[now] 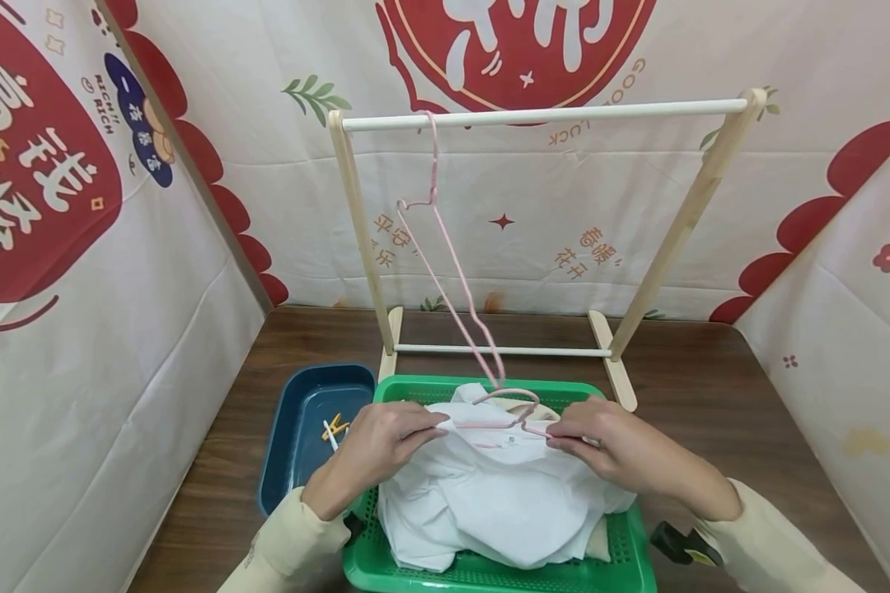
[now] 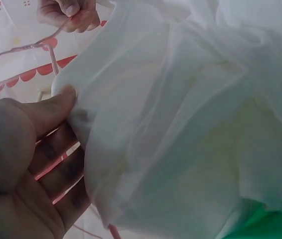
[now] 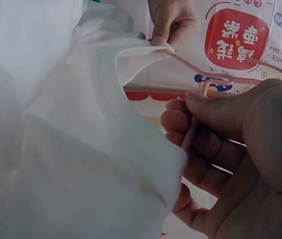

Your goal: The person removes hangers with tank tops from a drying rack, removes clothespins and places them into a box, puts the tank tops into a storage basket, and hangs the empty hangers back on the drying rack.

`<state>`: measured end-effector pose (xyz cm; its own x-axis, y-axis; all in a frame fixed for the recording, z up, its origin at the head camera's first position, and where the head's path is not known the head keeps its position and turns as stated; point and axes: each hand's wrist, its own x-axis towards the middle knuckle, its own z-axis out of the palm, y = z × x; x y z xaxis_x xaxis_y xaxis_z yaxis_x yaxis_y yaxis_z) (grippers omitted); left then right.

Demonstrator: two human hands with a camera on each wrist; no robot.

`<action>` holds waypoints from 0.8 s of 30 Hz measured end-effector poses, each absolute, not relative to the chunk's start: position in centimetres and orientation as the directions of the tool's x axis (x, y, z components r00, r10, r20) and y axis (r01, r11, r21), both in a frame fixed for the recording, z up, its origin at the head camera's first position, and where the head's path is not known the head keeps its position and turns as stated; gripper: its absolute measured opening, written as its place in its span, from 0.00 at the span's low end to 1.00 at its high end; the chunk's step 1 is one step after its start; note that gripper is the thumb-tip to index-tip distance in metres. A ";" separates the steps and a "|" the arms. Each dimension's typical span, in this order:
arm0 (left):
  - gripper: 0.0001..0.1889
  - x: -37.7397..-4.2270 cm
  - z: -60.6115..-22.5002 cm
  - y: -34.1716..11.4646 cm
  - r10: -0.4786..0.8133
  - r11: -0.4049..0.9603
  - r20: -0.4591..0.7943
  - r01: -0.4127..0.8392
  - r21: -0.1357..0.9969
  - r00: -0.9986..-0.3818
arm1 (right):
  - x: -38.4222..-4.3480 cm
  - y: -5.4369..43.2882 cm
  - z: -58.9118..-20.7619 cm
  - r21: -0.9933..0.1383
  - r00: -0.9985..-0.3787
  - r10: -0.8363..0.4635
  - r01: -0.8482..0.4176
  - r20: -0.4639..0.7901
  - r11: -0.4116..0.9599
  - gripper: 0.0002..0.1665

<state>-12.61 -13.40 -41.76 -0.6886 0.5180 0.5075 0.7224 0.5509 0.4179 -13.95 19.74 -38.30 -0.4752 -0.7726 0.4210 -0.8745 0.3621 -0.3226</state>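
A white garment (image 1: 489, 502), seemingly a shirt with a small printed mark near its neckline, lies bunched over the green basket (image 1: 626, 552). A pink hanger (image 1: 522, 418) reaches into its neck opening, hook upward. My left hand (image 1: 386, 436) pinches the neckline's left edge; the left wrist view shows its thumb (image 2: 61, 102) against the cloth. Across from it, my right hand (image 1: 604, 432) grips the hanger's arm just below the hook; in the right wrist view the pink wire (image 3: 191, 133) runs between its thumb and fingers. The hanger's far left end is hidden in cloth.
Behind the basket stands a wooden rack (image 1: 682, 222) with a white rail (image 1: 564, 113), where a second pink hanger (image 1: 433, 247) hangs down close to the garment. A blue tray (image 1: 297, 420) with yellow clips (image 1: 334, 427) sits at left. Beige cloth (image 1: 599, 542) shows beneath the garment.
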 end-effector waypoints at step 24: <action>0.08 -11.5 -41.8 -16.6 0.440 0.616 0.520 0.668 0.418 -0.732 | -13.5 22.3 -36.8 -0.330 -0.446 -0.744 -0.891 0.497 0.313 0.09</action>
<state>-11.55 -16.59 -41.75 -0.7319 0.4401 0.5202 0.6676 0.6160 0.4181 -13.45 22.27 -36.84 -0.4460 -0.7442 0.4973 -0.8905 0.3131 -0.3301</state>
